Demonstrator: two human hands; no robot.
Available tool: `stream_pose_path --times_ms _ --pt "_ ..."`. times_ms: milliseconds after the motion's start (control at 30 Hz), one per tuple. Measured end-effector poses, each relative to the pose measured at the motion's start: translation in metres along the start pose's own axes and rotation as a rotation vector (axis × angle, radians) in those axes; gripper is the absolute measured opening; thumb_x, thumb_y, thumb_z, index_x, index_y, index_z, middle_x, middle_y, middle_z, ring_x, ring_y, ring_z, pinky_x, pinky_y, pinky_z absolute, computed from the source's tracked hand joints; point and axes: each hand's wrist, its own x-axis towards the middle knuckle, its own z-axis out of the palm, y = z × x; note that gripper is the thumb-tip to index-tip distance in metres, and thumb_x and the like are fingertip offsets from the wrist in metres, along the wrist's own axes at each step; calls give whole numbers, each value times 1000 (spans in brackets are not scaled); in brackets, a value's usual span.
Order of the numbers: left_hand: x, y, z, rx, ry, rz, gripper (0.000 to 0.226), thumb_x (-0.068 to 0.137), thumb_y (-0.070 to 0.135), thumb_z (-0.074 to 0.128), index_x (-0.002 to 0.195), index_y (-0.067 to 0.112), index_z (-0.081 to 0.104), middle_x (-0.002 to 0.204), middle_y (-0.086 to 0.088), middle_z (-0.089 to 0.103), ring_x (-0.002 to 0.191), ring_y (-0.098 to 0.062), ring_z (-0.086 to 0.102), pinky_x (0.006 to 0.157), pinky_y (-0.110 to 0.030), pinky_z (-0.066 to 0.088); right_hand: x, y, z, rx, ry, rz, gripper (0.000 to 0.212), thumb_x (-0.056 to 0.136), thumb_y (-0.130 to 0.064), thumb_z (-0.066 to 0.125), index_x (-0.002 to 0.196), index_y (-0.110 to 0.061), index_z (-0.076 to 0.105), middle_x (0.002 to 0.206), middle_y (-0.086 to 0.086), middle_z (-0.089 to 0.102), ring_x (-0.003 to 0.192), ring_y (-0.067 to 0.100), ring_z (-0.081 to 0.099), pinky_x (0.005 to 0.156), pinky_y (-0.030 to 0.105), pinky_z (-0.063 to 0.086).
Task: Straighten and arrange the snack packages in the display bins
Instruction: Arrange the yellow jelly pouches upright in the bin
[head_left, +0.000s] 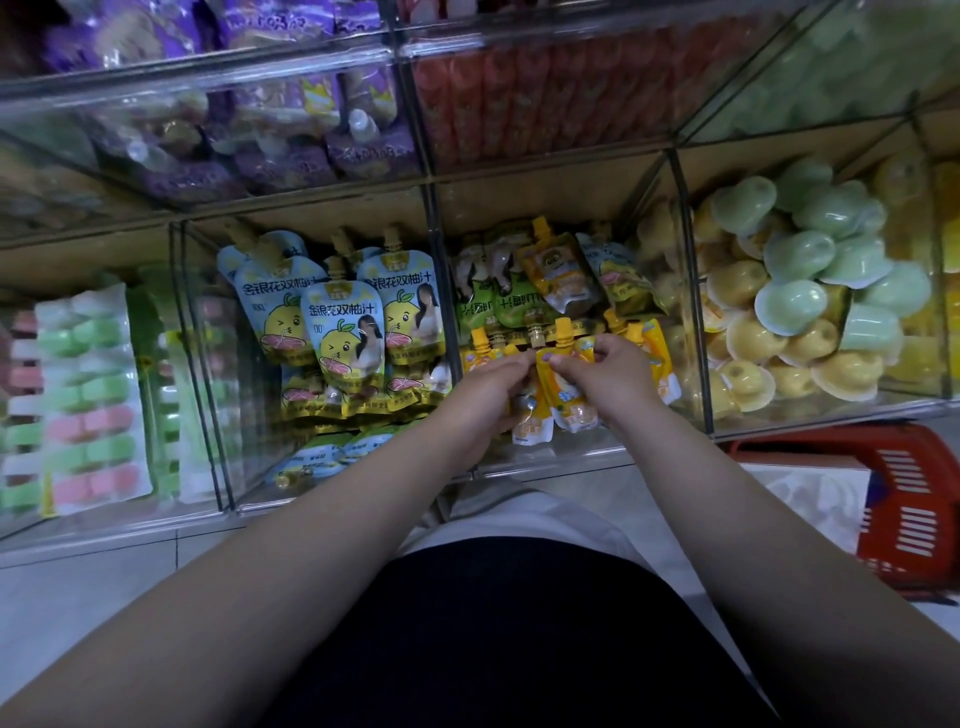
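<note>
Both hands are in the middle bin, squaring up one yellow pouch.

Centre of the frame: the left hand (488, 387) and right hand (610, 374) meet over an orange-yellow spouted plastic pouch (566, 387) in the clear acrylic middle bin (550, 460). Both sets of fingers (563, 359) are curled in and pinch its top edge just under the cap. Left of centre, the pale-blue and yellow juice pouches (343, 332) already stand in overlapping rows, and that bin looks finished. This one isn't: the green pouches (498, 304) at the back lie tilted and jumbled, and the yellow ones lean unevenly. I'd judge the task partway through, with most of this bin left.
</note>
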Motion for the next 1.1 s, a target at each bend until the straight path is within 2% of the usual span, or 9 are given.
stream_pose_path --times_ms 167,333,400,500,600,667,833,967,1100 --pt "-16 4 1 -39 -90 59 38 106 27 38 142 35 44 113 13 62 106 -5 55 100 -37 41 -12 -10 -2 123 14 -57 11 89 -28 70 84 -20 64 93 11 72 91 32 69 83 51 57" --pt "-30 17 -6 -119 -78 112 38 105 26 41 141 39 45 131 2 62 119 -23 56 93 -43 48 -21 -24 4 167 14 -115 15 98 -26 55 95 -24 70 100 4 73 97 24 68 90 48 56" --pt "-37 21 -15 -122 -53 148 31 105 27 41 131 42 50 121 4 67 112 -19 60 93 -43 49 -25 -32 8 192 0 -118 20 100 -27 52 108 -21 69 109 1 71 103 20 66 95 47 54" --pt "-45 23 -31 -127 -20 201 30 105 25 42 129 39 53 96 15 73 87 -4 67 74 -30 56 -33 -44 15 217 -42 -151 27 97 -33 51 115 -25 68 116 0 70 109 21 65 94 48 54" --pt "-53 22 -45 -129 2 217 38 102 24 49 136 41 53 116 6 71 104 -14 65 83 -39 54 -44 -56 23 266 -71 -169 21 101 -27 50 111 -29 68 111 1 71 103 20 68 89 48 57" --pt "-59 23 -52 -141 39 254 43 100 19 53 138 41 51 114 8 71 106 -18 65 83 -40 53 -52 -65 29 297 -98 -188 19 101 -27 51 110 -29 68 110 1 71 101 20 69 89 49 57" --pt "-72 30 -72 -184 86 335 53 98 2 52 144 29 47 93 10 72 81 -10 67 63 -26 54 -71 -85 42 358 -147 -205 23 103 -21 49 118 -18 67 105 3 72 94 17 69 79 36 60" --pt "-86 39 -86 -201 66 364 55 97 2 54 145 27 45 75 14 69 69 -8 61 62 -25 54 -83 -102 51 404 -166 -204 21 104 -20 46 108 -22 67 104 7 73 92 21 69 82 41 59" --pt "-103 51 -103 -210 44 393 56 95 4 58 145 26 46 87 10 73 77 -11 66 59 -24 53 -94 -120 63 462 -193 -213 21 104 -20 46 108 -22 67 107 9 73 98 26 70 88 46 58"
